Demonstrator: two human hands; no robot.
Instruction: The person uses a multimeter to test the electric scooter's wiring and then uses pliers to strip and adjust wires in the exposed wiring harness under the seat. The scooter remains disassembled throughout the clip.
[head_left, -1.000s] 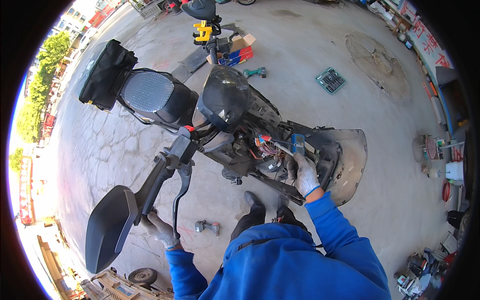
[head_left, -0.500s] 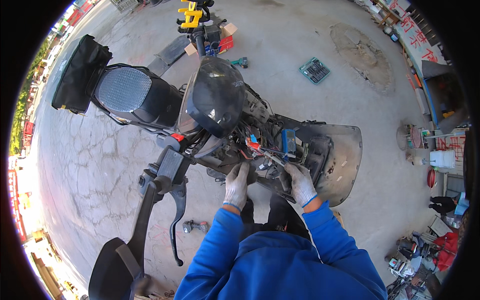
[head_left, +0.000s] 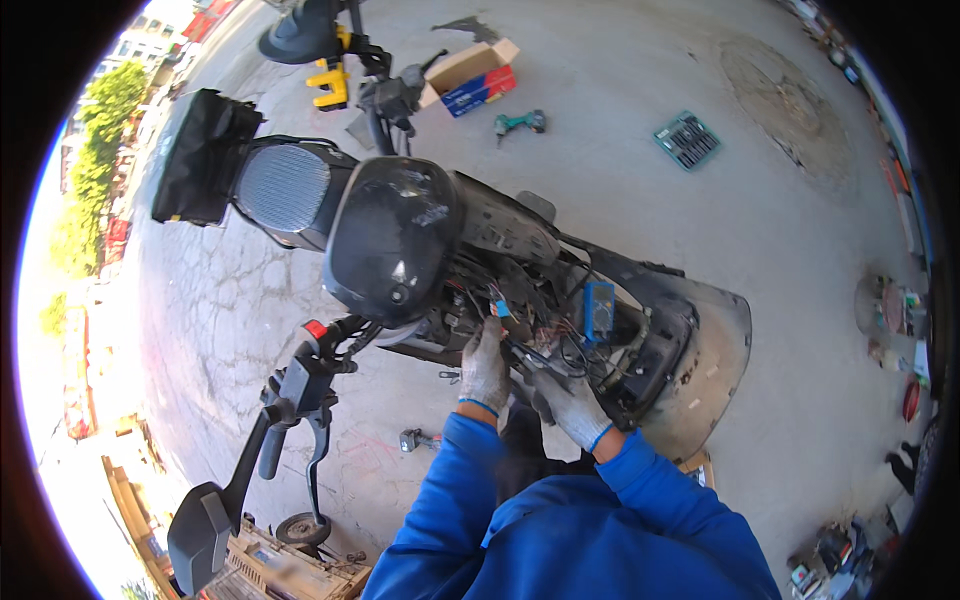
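Note:
My left hand (head_left: 485, 370), in a pale work glove, reaches into the scooter's opened front. Its closed fingertips are at the wires beside a small blue connector (head_left: 502, 309); what they pinch is partly hidden. My right hand (head_left: 568, 405), gloved with darkened fingers, is just to the right and lower. Its fingers are curled near the dark cables (head_left: 530, 352), and I cannot make out what is in them. A blue multimeter (head_left: 598, 312) rests among the loose wiring. The black headlight cowl (head_left: 392, 235) sits beyond my left hand.
The left handlebar (head_left: 300, 385) with brake lever and mirror (head_left: 200, 535) juts out at left. A pale-faced panel (head_left: 715, 350) extends right. On the ground lie a green drill (head_left: 520, 123), an open cardboard box (head_left: 480, 80), a tool case (head_left: 687, 140) and another power tool (head_left: 418, 440).
My left hand has moved farther into the wiring, up to the blue connector. My right hand has come lower and closer to the left. The whole view has shifted.

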